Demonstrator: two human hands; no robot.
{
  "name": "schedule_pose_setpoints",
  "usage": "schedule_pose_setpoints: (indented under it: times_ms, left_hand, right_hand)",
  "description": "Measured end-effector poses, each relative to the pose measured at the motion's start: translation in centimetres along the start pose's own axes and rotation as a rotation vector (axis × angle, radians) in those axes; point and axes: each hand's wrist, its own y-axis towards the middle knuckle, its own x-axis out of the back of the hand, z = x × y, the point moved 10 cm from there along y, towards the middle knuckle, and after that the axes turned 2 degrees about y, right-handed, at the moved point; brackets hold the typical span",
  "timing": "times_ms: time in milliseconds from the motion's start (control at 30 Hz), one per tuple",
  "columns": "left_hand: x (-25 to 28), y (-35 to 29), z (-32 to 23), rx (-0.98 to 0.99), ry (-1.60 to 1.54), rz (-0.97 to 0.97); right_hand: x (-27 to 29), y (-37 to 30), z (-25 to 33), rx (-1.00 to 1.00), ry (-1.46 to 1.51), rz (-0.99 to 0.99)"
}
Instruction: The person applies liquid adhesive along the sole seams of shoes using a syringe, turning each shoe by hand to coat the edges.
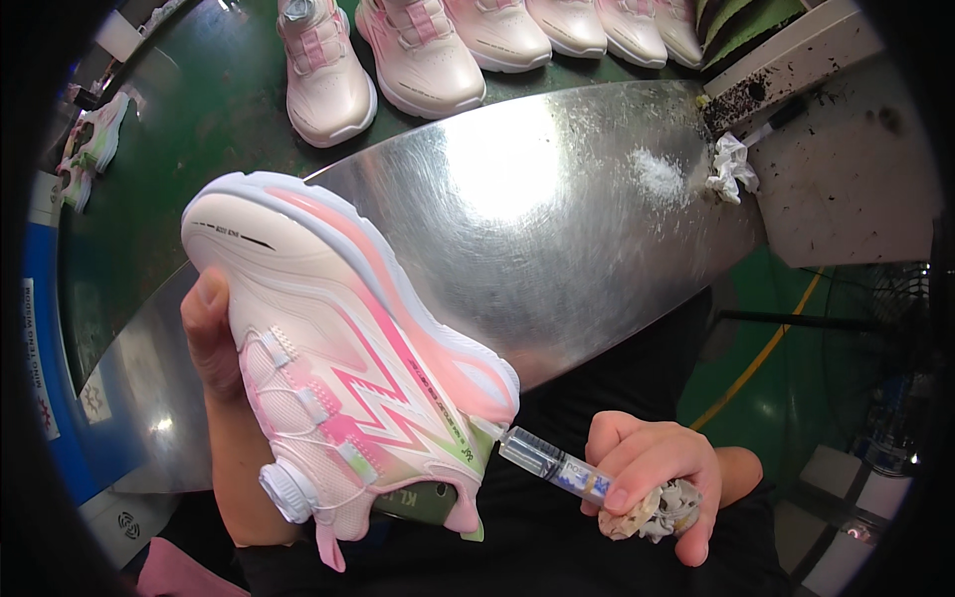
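Observation:
My left hand (211, 333) grips a pink and white sneaker (348, 348) near its toe; most of its fingers are hidden behind the shoe. The sneaker is tilted, toe up and to the left, with a white dial (289, 490) on its tongue and a dark insole showing at the opening. A clear syringe (553, 466) is held in my right hand (659, 468), its tip at the heel side where the upper meets the pink sole. Crumpled, stained wadding (665, 512) is bunched in the same hand, around the syringe's rear end.
Below the sneaker lies a shiny metal sheet (587, 269) on a green table (199, 119). Several similar sneakers (423, 60) stand in a row along the far side. White crumbs (660, 177) and a crumpled tissue (732, 169) sit at the right, by a stained panel (846, 169).

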Motion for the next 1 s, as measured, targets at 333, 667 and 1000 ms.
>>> schedule_pose_setpoints:
  times_ms: [333,667,1000]
  left_hand:
    - [1.8,-0.2,-0.7,-0.012,0.054,-0.096]
    - [0.3,0.9,1.6,0.067,-0.002,-0.094]
    - [2.6,-3.3,1.2,0.197,0.122,-0.375]
  right_hand:
    - [0.5,-2.0,-0.6,0.037,0.039,-0.028]
    - [1.3,-2.6,-1.2,0.068,-0.021,-0.057]
    - [1.6,-2.5,-1.6,0.098,-0.115,0.003]
